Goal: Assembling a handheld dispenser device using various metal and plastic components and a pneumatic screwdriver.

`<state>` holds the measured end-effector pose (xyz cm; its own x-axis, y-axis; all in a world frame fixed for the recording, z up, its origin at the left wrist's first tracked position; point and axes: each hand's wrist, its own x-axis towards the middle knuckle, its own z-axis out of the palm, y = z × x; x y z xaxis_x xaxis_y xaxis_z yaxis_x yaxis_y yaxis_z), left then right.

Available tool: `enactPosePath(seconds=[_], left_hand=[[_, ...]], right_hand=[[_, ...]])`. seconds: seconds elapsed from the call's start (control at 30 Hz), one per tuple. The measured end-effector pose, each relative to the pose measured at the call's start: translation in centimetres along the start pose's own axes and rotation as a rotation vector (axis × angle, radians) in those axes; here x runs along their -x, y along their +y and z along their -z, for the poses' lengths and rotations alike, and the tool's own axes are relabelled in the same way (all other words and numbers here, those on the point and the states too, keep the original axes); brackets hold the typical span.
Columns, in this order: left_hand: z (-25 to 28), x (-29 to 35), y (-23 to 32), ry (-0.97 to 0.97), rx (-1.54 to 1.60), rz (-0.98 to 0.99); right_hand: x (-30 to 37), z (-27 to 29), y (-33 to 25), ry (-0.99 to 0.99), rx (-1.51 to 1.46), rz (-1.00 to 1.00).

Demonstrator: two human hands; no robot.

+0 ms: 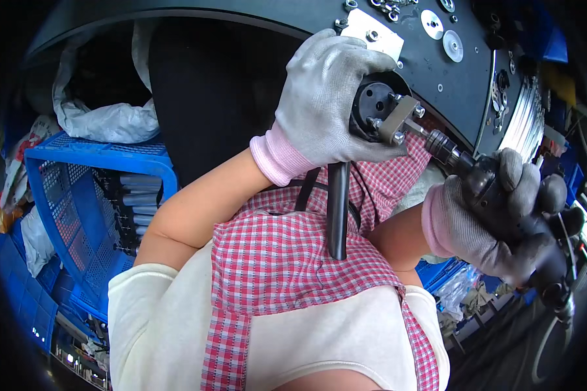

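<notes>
Gripped firmly in my gloved left hand [326, 98], a black round part [370, 98] presents its holed face to the power driver [484, 179] in my right hand [473, 228], whose fingers are wrapped about the tool's dark body. The part sits just below the near edge of the dark tabletop [463, 104], above my checked apron [274, 260].

A squared metal block [399, 121] already stands against the part's right side, shiny bolts through it, and the driver's slim shank reaches up to it from the lower right. I judge the fastening to be under way; whether any bolt is fully tight I cannot tell, and bolt ends visibly stand proud. Beyond the part, two pale, smooth discs [452, 43] and a white plate [386, 43] lie loose, apparently unused.

Straight below the part runs a glossy black tube [338, 208]; my glove hides whether the two join. The gloves are grey, fine-knit and smudged, with ribbed pink cuffs. Well off to the part's lower left stands a blue latticed plastic crate [98, 150].
</notes>
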<state>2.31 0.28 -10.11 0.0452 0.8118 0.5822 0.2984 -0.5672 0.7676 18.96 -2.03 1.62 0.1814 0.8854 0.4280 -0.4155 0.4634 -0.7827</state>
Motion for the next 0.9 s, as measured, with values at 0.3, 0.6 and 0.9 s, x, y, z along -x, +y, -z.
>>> enactPosePath(seconds=[0.3,0.6,0.9], left_hand=[[0.1,-0.2,0.2,0.027,-0.012,0.023],[-0.4,0.0,0.5,0.078,-0.107,0.007],[0.0,0.1,0.5,0.069,-0.129,0.028]], right_hand=[[-2.9,-3.8,1.8,-0.189,0.082,-0.157],[-3.4,-3.7,4.1,-0.311,0.167,-0.099],[-3.9,-3.3,4.7,-0.434,0.153,-0.021]])
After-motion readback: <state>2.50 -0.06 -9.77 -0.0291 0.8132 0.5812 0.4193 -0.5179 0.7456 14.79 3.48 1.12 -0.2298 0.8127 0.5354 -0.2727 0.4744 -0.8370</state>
